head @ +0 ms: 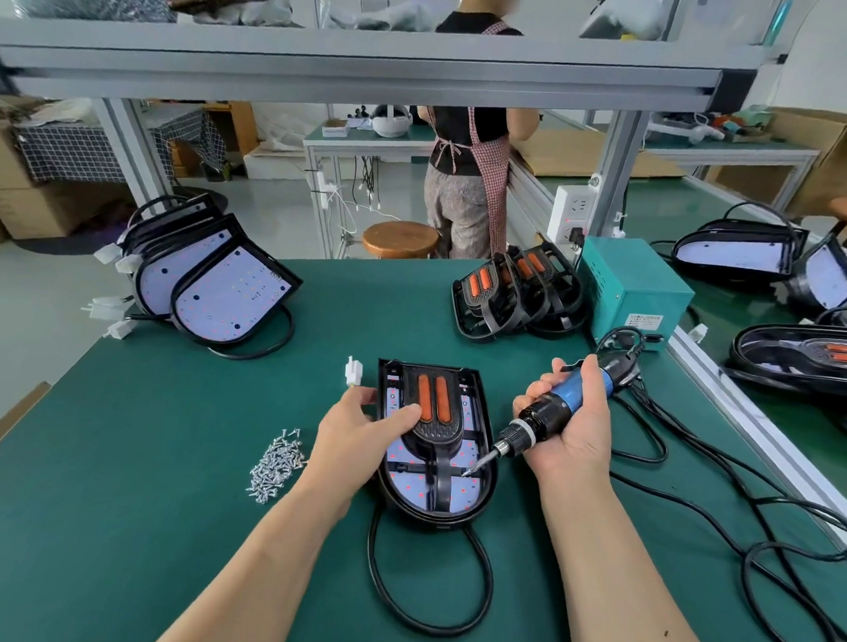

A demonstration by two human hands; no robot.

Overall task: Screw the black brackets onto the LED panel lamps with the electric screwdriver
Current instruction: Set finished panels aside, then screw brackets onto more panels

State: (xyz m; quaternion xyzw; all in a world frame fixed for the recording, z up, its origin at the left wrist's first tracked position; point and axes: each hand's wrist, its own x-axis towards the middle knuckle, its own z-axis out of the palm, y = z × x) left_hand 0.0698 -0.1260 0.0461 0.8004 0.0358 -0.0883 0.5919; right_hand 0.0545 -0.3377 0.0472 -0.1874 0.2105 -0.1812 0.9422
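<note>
Centrally on the table (pixel 159 454), we find the left hand (pixel 356 435) gripping the LED panel lamp (pixel 405 486), thumb on its black bracket (pixel 437 434); the right hand (pixel 578 429) grips the electric screwdriver (pixel 549 415), bit seemingly touching the bracket.

We can read no text here. The teal power box (pixel 634 287) on the bench carries a small printed label (pixel 649 323), but its characters are too blurred for us to make out.
</note>
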